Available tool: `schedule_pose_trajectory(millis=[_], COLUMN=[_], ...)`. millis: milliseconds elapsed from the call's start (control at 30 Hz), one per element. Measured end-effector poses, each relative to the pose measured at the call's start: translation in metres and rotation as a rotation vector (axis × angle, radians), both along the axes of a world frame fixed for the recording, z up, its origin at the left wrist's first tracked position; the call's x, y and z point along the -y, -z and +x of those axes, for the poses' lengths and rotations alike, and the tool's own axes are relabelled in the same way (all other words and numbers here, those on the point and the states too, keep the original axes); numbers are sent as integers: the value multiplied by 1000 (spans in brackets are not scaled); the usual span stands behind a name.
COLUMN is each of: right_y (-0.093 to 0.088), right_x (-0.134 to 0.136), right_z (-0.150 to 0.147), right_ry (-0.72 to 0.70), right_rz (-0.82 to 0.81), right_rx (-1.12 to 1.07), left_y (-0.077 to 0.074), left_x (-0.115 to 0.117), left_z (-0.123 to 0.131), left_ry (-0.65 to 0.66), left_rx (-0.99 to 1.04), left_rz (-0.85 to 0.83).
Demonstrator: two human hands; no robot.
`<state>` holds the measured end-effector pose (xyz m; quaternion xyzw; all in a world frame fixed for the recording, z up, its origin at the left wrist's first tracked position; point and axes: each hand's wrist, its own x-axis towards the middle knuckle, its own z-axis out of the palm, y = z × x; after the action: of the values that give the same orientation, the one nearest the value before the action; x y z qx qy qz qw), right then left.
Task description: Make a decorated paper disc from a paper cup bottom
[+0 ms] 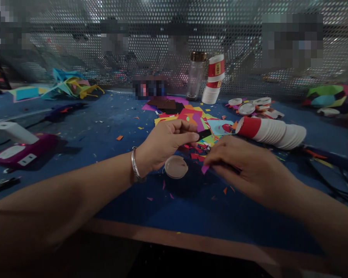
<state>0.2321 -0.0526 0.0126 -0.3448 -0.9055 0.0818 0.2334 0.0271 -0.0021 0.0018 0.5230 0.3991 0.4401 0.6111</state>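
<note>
My left hand, with a silver bracelet at its wrist, is closed in a pinch on a small black paper piece. To its right, my right hand pinches a small purple paper piece between thumb and fingers. Just below my left hand lies a shallow, pale round piece that looks like a cut-off cup bottom. Behind both hands spreads a heap of coloured paper, with small red and yellow scraps at its near side. A few purple and orange snippets are scattered close to me.
A stack of paper cups lies on its side at right; another cup stack stands beside a glass bottle. Cut cup rings lie behind. At left are a purple power strip and coloured paper shapes. Perforated metal screen backs the table.
</note>
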Motion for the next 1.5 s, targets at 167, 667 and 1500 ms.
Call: schedule_pose_trajectory(millis=[167,667,1500], right_y=[-1,9,14], right_x=[8,3,-3], right_z=[4,4,2], right_ry=[170,88,71], right_rz=[328,579,557], right_rx=[-135,-71,-159], left_y=[-5,-4,2], left_x=[4,10,13], left_z=[2,2,5], left_ry=[13,118,38], left_rx=[-5,156,172], left_rz=[-123,-239,-62])
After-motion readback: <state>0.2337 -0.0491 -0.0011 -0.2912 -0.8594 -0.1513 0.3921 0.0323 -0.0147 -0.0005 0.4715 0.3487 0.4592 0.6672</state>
